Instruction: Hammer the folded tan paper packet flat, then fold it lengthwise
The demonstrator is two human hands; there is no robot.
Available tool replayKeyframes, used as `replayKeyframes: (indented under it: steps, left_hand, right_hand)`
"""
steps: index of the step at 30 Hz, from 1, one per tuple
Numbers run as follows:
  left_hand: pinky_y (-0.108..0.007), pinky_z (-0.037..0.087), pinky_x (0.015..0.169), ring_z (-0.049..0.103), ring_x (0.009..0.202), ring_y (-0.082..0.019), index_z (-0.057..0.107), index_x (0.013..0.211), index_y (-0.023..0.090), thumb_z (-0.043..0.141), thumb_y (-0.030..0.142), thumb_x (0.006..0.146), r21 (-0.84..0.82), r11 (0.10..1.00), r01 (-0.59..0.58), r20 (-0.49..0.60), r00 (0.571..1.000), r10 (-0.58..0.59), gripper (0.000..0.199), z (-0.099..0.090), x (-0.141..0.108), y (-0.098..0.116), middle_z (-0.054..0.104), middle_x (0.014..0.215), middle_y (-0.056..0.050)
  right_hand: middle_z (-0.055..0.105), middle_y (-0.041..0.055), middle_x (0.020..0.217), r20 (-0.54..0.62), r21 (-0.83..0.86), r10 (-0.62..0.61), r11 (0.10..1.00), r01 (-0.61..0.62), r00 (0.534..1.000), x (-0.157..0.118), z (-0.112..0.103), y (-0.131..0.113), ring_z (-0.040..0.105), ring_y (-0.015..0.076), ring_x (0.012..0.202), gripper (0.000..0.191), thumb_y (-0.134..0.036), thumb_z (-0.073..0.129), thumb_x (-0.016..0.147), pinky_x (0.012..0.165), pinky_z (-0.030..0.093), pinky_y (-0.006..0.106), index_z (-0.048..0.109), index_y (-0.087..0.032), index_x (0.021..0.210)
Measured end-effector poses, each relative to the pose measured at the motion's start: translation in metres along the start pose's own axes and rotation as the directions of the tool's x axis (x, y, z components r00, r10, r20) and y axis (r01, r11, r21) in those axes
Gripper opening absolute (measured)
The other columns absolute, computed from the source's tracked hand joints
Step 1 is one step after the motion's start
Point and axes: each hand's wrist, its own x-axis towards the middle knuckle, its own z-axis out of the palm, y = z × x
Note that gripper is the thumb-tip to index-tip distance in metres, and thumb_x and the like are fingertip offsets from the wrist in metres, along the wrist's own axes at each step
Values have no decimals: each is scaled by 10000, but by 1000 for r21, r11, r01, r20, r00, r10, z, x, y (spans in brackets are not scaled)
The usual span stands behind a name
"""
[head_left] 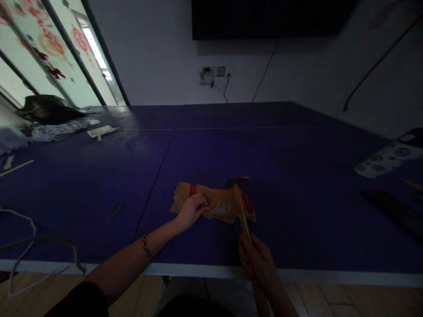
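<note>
A flattened piece of brown cardboard (223, 196) with red and orange print lies on the purple tabletop (198, 154). My left hand (192, 210) rests on its left part, fingers pinched together; whatever is between the fingertips is too small to make out. In my right hand (257, 259) is the wooden handle of a hammer (241, 209), fingers wrapped round it. The hammer's metal head is over the cardboard's far right edge. Several thin dark metal pieces, like nails (115, 212), lie left of my left forearm.
A white cable (33, 229) loops over the near left edge. Far left are a dark bag (49, 109) and a small white tray (101, 131). At the right lie a patterned white object (383, 162) and a flat black object (393, 211). Wall sockets (216, 71) sit behind the table.
</note>
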Motion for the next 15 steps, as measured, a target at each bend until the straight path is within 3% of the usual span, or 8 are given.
replayKeyframes:
  steps: [7,10,13,15]
  left_hand:
    - [-237,414,647,531,687,-136,497,553,140,614,110,672,-43,999,29,-36,999,-31,169,1,1,-1,540,679,-4]
    - [-237,414,641,534,684,-137,501,537,137,619,118,669,-61,997,37,-30,999,-39,179,1,2,-2,549,680,-8]
    - [-234,409,625,528,665,-133,508,536,135,632,135,666,-75,996,38,-37,998,-41,180,2,2,-2,550,680,-11]
    - [-229,404,613,518,643,-126,500,522,133,638,143,661,-77,996,43,-43,998,-46,196,2,3,-1,538,657,-4]
  right_hand:
    - [349,-110,429,-22,11,15,1000,-14,1000,-5,4,-8,264,7,279,405,-553,598,637,243,226,113,468,-175,706]
    - [401,-90,436,-76,33,83,996,-81,994,-27,11,-19,301,22,286,400,-542,622,618,247,236,119,518,-183,761]
    - [506,-48,517,-203,86,217,975,-203,955,-53,20,-27,444,71,381,435,-532,639,601,295,317,135,556,-230,903]
    - [554,-23,569,-216,48,205,979,-200,955,-64,27,-28,489,93,435,415,-528,658,575,345,372,156,586,-235,858]
